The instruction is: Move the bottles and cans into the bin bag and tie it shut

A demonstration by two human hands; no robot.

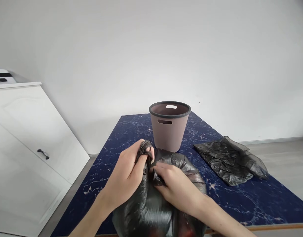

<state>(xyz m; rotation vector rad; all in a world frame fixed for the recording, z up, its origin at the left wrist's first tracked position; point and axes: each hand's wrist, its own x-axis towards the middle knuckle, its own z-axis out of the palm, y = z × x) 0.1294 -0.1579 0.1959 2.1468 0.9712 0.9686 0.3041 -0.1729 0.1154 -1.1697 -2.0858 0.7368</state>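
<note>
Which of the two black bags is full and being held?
The near bag, bulging and gripped at its gathered neck by the left hand and right hand. The other bag lies flat and untouched to the right.

Full black bag [151, 204] cut off by lower edge; its contents hidden. Cabinet [25, 148] cropped at left; bin [169, 126] interior unseen.

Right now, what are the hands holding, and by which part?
Both hold the full black bag at its gathered neck: the left hand grips the twisted top, the right hand pinches plastic beside it.
</note>
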